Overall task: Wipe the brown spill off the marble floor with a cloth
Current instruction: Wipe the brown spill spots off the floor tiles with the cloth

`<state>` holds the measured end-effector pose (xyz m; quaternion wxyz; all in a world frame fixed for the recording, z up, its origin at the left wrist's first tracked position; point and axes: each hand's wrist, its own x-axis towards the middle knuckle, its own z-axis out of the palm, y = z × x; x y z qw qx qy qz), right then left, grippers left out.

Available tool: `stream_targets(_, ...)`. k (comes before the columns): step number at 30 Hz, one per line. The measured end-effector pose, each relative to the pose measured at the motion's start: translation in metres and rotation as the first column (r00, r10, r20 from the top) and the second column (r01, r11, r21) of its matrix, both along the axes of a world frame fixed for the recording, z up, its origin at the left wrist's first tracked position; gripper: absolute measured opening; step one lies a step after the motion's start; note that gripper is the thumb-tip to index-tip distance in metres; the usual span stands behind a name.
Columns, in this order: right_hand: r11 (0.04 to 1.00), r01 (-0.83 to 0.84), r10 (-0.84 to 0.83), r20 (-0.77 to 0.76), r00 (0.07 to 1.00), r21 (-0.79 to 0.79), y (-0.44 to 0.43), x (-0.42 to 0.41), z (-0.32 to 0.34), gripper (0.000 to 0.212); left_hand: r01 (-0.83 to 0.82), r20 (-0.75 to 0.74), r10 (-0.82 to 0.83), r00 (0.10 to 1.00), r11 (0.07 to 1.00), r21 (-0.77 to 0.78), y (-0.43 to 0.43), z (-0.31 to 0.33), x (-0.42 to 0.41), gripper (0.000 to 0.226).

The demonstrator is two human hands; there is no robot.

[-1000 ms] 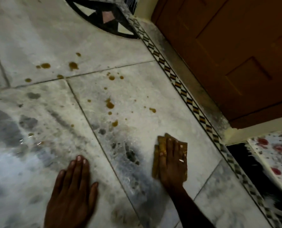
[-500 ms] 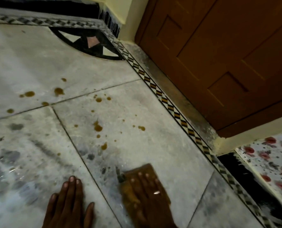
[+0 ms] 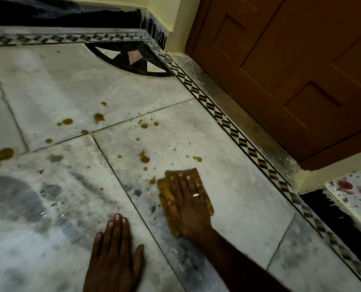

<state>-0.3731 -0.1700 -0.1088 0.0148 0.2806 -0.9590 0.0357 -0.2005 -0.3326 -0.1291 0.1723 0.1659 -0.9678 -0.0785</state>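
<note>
Brown spill drops [image 3: 144,158] are scattered over the grey-white marble floor [image 3: 234,199], with a bigger brown puddle [image 3: 1,155] at the far left. My right hand [image 3: 186,204] lies flat with straight fingers on a folded yellow-brown cloth [image 3: 165,191] and presses it to the floor just below the nearest drops. A ring shows on one finger. My left hand [image 3: 115,256] rests flat on the marble at the bottom centre, fingers straight, holding nothing.
A brown wooden door [image 3: 291,70] stands at the right behind a patterned tile border [image 3: 234,131]. A black inlay fan [image 3: 131,60] marks the far corner. A red-flowered surface [image 3: 356,194] lies at the right edge. Wet grey smears [image 3: 13,199] cover the left marble.
My right hand has pushed the cloth forward, up toward the brown drops, after pulling it back half a second ago. The left hand stays planted on the floor. The camera view shifted.
</note>
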Motion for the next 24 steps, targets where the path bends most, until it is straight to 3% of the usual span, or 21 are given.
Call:
stream_targets(4, 0.986, -0.165, 0.165, 0.008, 0.986, -0.034, -0.018, 0.062, 0.003, 0.070, 0.058, 0.023, -0.057, 0.998, 0.998, -0.022, -0.006, 0.000, 0.005, 0.062)
stream_targets(6, 0.971, -0.205, 0.214, 0.064, 0.975, -0.121, -0.018, 0.082, 0.002, 0.068, 0.088, 0.087, -0.092, 0.992, 0.995, 0.045, -0.009, 0.004, 0.008, 0.063)
stream_targets(8, 0.921, -0.033, 0.122, 0.208, 0.970, -0.389, -0.009, 0.089, 0.008, 0.063, 0.077, 0.165, -0.098, 0.981, 0.989, 0.127, -0.013, 0.011, 0.015, 0.069)
stream_targets(10, 0.823, 0.214, -0.029, 0.336, 0.941, -0.526, 0.010, 0.084, 0.017, 0.064, 0.064, 0.210, -0.102, 0.972, 0.981, 0.181, -0.016, 0.016, 0.026, 0.073)
stream_targets(12, 0.844, 0.183, -0.020, 0.311, 0.950, -0.505, 0.031, 0.080, 0.029, 0.067, 0.060, 0.247, -0.117, 0.962, 0.972, 0.229, -0.015, 0.018, 0.040, 0.073)
stream_targets(14, 0.914, -0.051, 0.152, 0.223, 0.963, -0.402, 0.045, 0.085, 0.035, 0.068, 0.063, 0.270, -0.136, 0.953, 0.963, 0.260, -0.012, 0.019, 0.048, 0.073)
stream_targets(17, 0.925, -0.324, 0.358, 0.171, 0.918, -0.198, 0.052, 0.097, 0.031, 0.076, 0.084, 0.283, -0.161, 0.946, 0.961, 0.265, -0.006, 0.023, 0.046, 0.072)
stream_targets(20, 0.937, -0.324, 0.347, 0.226, 0.910, -0.132, 0.050, 0.096, 0.026, 0.075, 0.126, 0.271, -0.190, 0.944, 0.963, 0.238, -0.002, 0.036, 0.038, 0.068)
stream_targets(24, 0.929, -0.343, 0.367, 0.217, 0.905, -0.140, 0.047, 0.088, 0.030, 0.057, 0.174, 0.260, -0.225, 0.939, 0.963, 0.205, 0.004, 0.056, 0.026, 0.064)
